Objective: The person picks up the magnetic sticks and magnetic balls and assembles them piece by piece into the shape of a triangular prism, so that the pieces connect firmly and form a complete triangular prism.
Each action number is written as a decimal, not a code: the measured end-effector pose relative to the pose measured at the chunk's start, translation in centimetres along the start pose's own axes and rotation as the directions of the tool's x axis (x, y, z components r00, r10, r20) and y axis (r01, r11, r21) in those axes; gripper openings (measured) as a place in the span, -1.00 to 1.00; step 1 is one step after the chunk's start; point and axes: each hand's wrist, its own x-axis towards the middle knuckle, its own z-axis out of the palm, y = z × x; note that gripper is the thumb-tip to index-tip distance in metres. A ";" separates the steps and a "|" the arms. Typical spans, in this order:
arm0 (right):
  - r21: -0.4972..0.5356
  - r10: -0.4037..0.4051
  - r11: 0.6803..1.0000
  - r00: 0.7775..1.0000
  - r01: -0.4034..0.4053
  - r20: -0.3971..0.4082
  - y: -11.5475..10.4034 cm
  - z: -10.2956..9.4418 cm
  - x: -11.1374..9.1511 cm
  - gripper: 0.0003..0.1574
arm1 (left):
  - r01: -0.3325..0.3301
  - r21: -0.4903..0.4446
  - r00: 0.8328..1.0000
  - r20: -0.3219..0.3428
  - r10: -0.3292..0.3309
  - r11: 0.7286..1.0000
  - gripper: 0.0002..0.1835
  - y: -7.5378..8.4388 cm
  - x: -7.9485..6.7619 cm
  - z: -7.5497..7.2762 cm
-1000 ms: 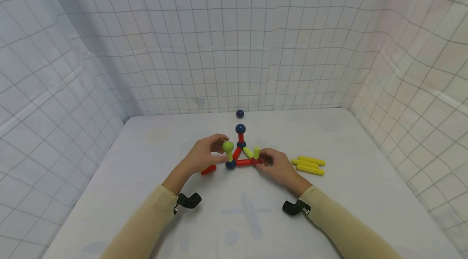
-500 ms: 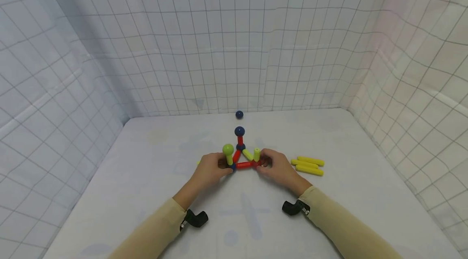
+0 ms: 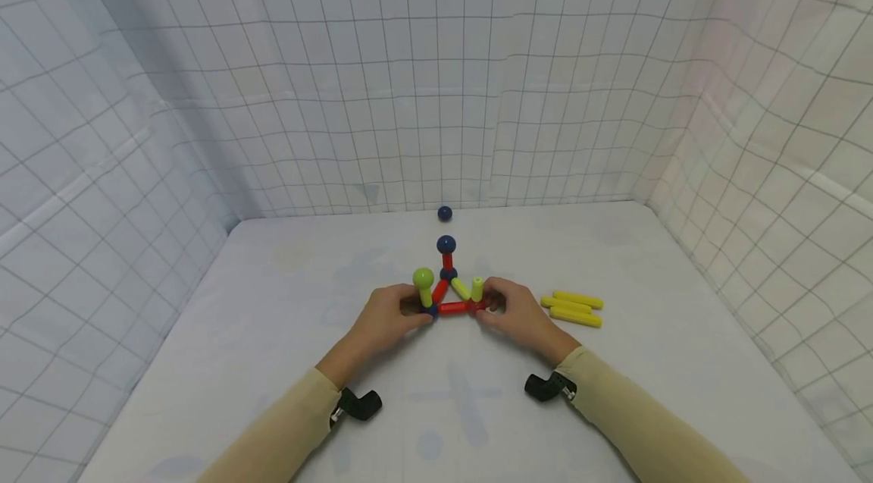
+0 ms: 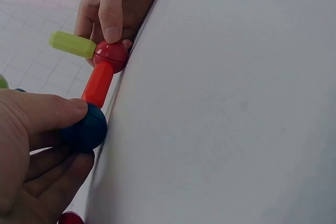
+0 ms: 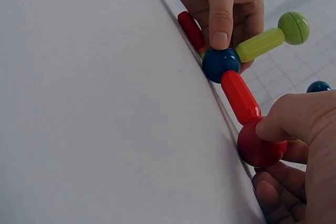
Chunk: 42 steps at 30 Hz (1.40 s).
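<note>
A triangle of building rods and balls lies on the table. My left hand (image 3: 383, 318) pinches the blue ball (image 4: 90, 129) at its left corner, thumb on the near side. From that ball rises a light green rod topped by a green ball (image 3: 423, 278). My right hand (image 3: 524, 318) pinches the red ball (image 5: 258, 144) at the right corner, where a light green rod (image 3: 477, 289) stands bare-ended. A red rod (image 3: 453, 308) joins these two balls. At the back corner, an upright red rod (image 3: 447, 261) carries a dark blue ball (image 3: 446, 244).
One loose dark blue ball (image 3: 445, 213) sits near the table's back edge. Several yellow rods (image 3: 576, 318) lie right of my right hand. Beyond my left hand, the right wrist view shows another red rod (image 5: 191, 31). Grid-patterned cloth walls (image 3: 436, 127) surround the back and sides.
My left hand has come down from beside the upright green rod to pinch the blue ball at its foot. The red rod left of the triangle became hidden behind it. My right hand stays put.
</note>
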 end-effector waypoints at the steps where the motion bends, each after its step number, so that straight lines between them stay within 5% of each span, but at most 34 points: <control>1: -0.001 0.000 1.000 1.000 0.000 0.006 0.0 0.0 0.0 -0.72 | 0.001 0.008 1.000 0.000 -0.001 1.000 -0.63 0.0 -0.1 0.0; 6: -0.016 0.006 1.000 0.999 -0.005 0.043 0.1 -0.1 0.2 -0.73 | 0.011 0.021 1.000 -0.006 -0.011 1.000 -0.60 0.1 -0.7 0.3; 14: -0.010 -0.006 1.000 0.997 0.007 0.080 -0.2 -0.4 0.7 -0.72 | 0.018 -0.094 1.000 -0.017 -0.019 0.995 -0.60 -1.0 -0.9 -0.1; 20: -0.029 -0.023 0.999 0.992 0.027 0.127 -0.7 -0.7 1.3 -0.69 | -0.045 -0.110 0.999 -0.027 0.042 0.993 -0.62 -2.3 -0.8 -0.9; 25: -0.042 -0.012 0.999 0.988 0.018 0.155 -1.4 -2.9 2.2 -0.54 | -0.075 -0.129 0.997 -0.043 0.070 0.989 -0.62 -2.6 -1.0 -0.9; 35: -0.148 -0.020 0.989 0.999 0.025 0.033 -3.4 -8.3 9.9 -0.60 | -0.078 -0.156 0.996 -0.043 0.072 0.985 -0.62 -2.8 -1.5 -0.3; 42: -0.167 0.040 0.986 0.997 -0.029 0.062 -3.4 -10.0 15.2 -0.49 | -0.072 -0.166 0.997 -0.018 0.070 0.983 -0.61 -2.9 -1.2 0.1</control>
